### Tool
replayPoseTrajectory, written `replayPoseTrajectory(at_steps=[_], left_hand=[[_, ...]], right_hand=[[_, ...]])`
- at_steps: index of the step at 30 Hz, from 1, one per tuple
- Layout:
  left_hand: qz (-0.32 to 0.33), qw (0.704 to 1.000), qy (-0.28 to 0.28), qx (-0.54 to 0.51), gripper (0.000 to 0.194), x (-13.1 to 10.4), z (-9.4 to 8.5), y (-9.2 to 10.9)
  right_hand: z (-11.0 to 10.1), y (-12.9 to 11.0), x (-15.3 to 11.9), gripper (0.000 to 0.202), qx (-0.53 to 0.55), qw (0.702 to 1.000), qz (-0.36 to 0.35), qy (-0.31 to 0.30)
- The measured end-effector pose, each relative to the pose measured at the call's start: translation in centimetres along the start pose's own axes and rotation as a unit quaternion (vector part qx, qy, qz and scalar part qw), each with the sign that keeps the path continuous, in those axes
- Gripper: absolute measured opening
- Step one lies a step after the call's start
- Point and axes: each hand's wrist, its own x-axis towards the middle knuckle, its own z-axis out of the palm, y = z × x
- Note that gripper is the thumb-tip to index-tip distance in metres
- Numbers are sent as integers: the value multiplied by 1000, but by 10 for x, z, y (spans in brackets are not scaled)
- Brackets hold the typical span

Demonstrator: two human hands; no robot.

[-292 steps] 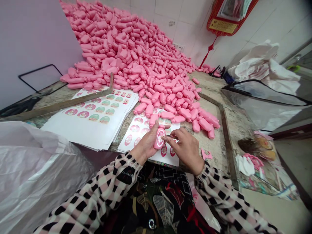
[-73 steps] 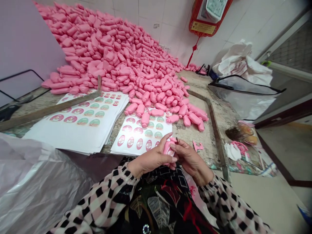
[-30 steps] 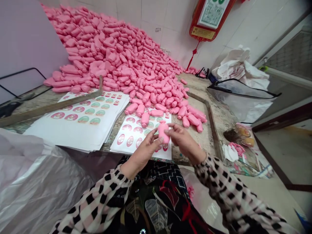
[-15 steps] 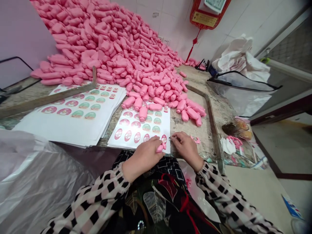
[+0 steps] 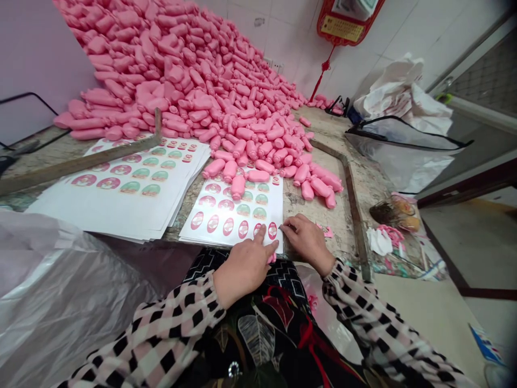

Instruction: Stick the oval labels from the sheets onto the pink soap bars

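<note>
My left hand (image 5: 247, 267) rests at the front edge of the sticker sheet (image 5: 205, 238), index finger and thumb stretched over its lower right corner. A small pink bottle (image 5: 272, 258) is tucked under this hand, mostly hidden by it. Just right of the last oval pink sticker (image 5: 272, 230), my right hand (image 5: 307, 241) pinches a small dark thin tool (image 5: 281, 228), whose tip meets the sheet's edge; its kind is too small to make out. Several pink bottles (image 5: 238, 187) lie on the upper part of the sheet, among round-topped pink and green stickers.
A huge heap of pink bottles (image 5: 194, 81) covers the back of the worn table. To the left, a wooden strip (image 5: 81, 166) lies across a thick stack of sticker sheets (image 5: 100, 215). Another strip (image 5: 353, 215), a brush (image 5: 383, 213) and white scraps (image 5: 378, 242) lie right.
My left hand has turned and its index finger and thumb have spread onto the sheet, with the pink bottle now lower under the palm. The right hand stays at the sheet's right edge.
</note>
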Motion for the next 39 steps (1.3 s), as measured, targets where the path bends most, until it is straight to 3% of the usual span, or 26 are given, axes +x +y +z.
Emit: replayPoseTrajectory(at_steps=[14,19,23,30,39], left_hand=[[1,1000,1,20,56,-2,5,3],[-15,999,5,46,60,-1,12,6],[-15,998,15,62,57,-1,13,6],[-14,998,10,64,59,-2,12,6],[-18,997,11,72,56,-2,13,6]], right_hand=[[13,11,-4,18,105,994,-4,-6],[21,3,-13,18,138,989,46,32],[23,-1,-17,19,129,989,64,42],[20,2,-15,19,149,987,60,0],[28,-6,-9,23,134,984,109,49]])
